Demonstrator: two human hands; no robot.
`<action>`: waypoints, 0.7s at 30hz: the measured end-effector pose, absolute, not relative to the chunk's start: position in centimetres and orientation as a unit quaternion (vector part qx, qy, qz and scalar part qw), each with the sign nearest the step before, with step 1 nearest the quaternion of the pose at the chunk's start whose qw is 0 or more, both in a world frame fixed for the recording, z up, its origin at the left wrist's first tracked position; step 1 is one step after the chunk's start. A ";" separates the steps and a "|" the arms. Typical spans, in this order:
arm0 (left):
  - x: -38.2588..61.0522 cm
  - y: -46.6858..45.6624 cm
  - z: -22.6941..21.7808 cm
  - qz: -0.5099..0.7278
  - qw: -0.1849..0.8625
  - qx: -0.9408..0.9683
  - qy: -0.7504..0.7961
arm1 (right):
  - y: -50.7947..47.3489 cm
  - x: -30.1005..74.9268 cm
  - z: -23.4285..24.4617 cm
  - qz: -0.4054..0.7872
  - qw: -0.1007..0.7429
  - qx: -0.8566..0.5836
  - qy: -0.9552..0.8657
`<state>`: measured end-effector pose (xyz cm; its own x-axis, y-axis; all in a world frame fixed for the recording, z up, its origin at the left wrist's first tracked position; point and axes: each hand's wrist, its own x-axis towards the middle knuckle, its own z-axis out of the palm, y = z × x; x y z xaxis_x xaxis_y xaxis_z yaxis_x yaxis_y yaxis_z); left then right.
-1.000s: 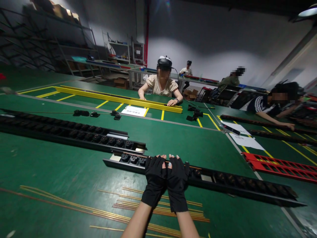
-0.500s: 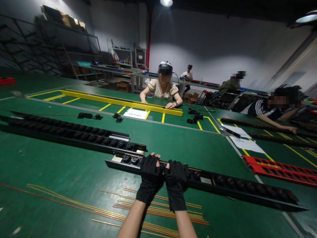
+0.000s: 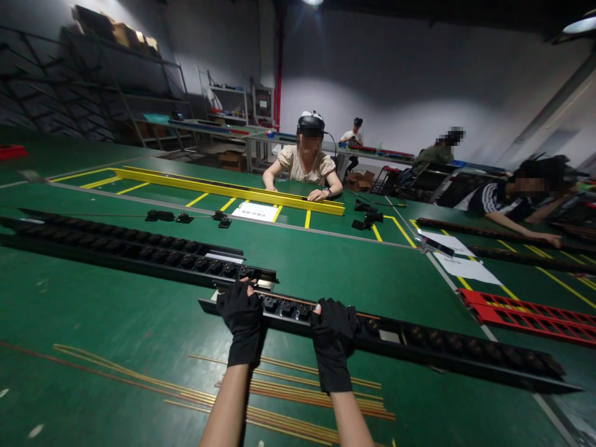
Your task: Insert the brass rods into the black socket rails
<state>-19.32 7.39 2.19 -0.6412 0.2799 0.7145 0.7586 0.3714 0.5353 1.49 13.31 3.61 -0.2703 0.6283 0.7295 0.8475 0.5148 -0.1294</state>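
Note:
A long black socket strip (image 3: pixel 419 347) lies across the green table in front of me, with a row of round black sockets along its top. Both my hands wear black fingerless gloves. My left hand (image 3: pixel 243 316) rests on the strip near its left end, fingers curled over the far edge. About a hand's width to the right, my right hand (image 3: pixel 331 326) grips the strip the same way. Between them several sockets (image 3: pixel 285 307) show.
A second black socket strip (image 3: pixel 116 248) lies beyond, to the left. Thin copper rods (image 3: pixel 298 397) lie near my forearms. A red strip (image 3: pixel 531 313) lies at right, a yellow rail (image 3: pixel 223 186) further back. A person sits across the table; others work at the right.
My left hand has slid left along the strip, away from my right hand, uncovering several sockets between them. My right hand has stayed in place with its fingers curled down.

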 end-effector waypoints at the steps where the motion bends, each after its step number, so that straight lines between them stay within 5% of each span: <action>1: -19.4 7.4 2.2 -0.452 0.261 -0.334 -0.785 | 13.4 1.5 3.5 -0.147 0.377 -0.471 -0.784; 21: -18.9 8.0 1.5 -0.489 0.254 -0.337 -0.763 | 13.7 1.9 3.5 -0.140 0.365 -0.487 -0.781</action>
<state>-18.94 7.97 1.50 -0.6437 0.2653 0.7178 0.7630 0.2949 0.5752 1.86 13.68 3.50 -0.2588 0.6596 0.7057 0.8633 0.4857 -0.1374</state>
